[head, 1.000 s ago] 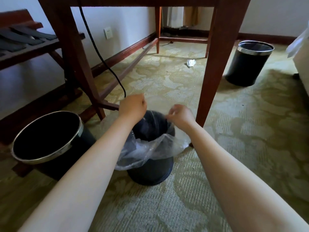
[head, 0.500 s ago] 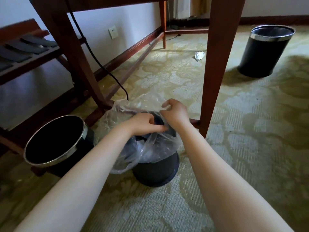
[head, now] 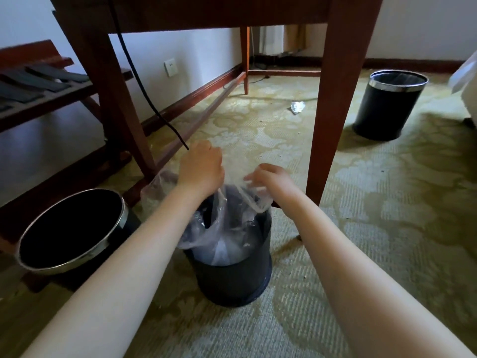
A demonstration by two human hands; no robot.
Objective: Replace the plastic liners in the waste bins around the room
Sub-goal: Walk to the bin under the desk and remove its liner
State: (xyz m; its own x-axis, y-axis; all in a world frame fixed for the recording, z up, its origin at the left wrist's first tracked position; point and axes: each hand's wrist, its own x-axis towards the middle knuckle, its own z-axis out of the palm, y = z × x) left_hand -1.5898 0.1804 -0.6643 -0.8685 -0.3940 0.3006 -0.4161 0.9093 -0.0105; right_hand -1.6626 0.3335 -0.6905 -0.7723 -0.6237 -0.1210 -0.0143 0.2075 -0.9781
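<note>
Green patterned carpet (head: 374, 254) lies open right of the dark round bin (head: 232, 282) — above its rim, left hand (head: 201, 167) and right hand (head: 275, 180) pinch the clear plastic liner (head: 227, 236).

Soft daylight reaches me from the far right, so the pale green patterned carpet (head: 374, 241) glows there between broad, soft-edged shadows. The left, under the dark wooden slatted rack (head: 51, 99), is dim. The clear plastic liner (head: 219, 241) I hold catches small white glints (so does the chrome rim of the black round bin (head: 123, 220) beside it). The red-brown wooden desk legs (head: 333, 112) splay with the wide lens; focus is sharp.
</note>
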